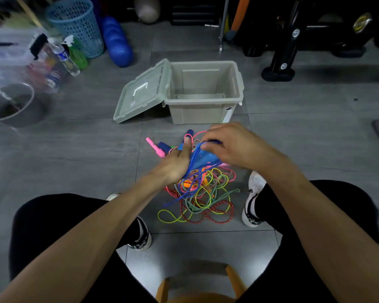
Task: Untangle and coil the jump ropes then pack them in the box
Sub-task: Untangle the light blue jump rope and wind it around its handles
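While the tangled ropes (pixel 200 196) sprawl below, left hand (pixel 177 161) and right hand (pixel 230 144) grip blue rope (pixel 195 159) loops together.

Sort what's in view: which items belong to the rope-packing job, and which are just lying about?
Job: blue rope gripped by left hand and right hand; tangled ropes; pink handle; open box; lid.

Lying about: blue basket; water bottle; blue roller.

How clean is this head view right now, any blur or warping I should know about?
Head view: sharp at centre, where both hands, left hand and right hand, work the blue rope; the upper-left clutter around the bottle is smeared; wide-angle bending curves the edges; lighting is dim, with a dark background behind the box.
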Tool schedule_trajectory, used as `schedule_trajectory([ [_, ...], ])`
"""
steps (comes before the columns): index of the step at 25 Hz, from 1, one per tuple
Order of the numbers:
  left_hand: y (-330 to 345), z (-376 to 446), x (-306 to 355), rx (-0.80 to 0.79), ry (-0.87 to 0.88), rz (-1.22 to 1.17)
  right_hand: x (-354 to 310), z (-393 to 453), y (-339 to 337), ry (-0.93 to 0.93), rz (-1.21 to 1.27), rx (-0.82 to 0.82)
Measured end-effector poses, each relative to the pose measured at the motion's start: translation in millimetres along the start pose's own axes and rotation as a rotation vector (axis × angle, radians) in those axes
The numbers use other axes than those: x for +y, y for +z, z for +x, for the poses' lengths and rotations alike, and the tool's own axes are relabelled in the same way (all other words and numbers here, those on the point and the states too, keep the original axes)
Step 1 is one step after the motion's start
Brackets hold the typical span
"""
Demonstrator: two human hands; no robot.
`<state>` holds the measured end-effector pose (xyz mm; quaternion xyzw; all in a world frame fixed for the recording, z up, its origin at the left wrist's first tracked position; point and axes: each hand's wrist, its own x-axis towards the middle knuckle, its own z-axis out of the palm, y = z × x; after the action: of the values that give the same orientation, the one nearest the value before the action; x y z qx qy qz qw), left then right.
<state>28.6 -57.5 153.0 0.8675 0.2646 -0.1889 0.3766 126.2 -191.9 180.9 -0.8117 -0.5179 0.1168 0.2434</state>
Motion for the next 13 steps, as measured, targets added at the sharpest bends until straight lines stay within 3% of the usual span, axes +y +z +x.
schedule_trajectory([
  [2,0.6,-10.5,2.9,-0.059,0.085,-0.016,12.5,2.5,-12.2,0.086,0.094,0.039],
  [5,5.8,-11.7,-7.3,-0.096,0.408,0.214,10.0,7.3,-15.4,0.172,0.217,-0.101],
  [7,10.9,-6.1,-16.8,-0.089,0.490,0.385,6.0,14.7,-12.9,0.145,0.207,-0.218],
  [10,14.2,-0.9,-26.3,0.004,0.621,0.532,26.2,22.3,-17.8,0.182,0.256,-0.204],
  [13,2.3,-5.4,-30.4,0.085,0.715,0.258,48.1,17.0,-16.9,0.250,0.507,-0.159],
])
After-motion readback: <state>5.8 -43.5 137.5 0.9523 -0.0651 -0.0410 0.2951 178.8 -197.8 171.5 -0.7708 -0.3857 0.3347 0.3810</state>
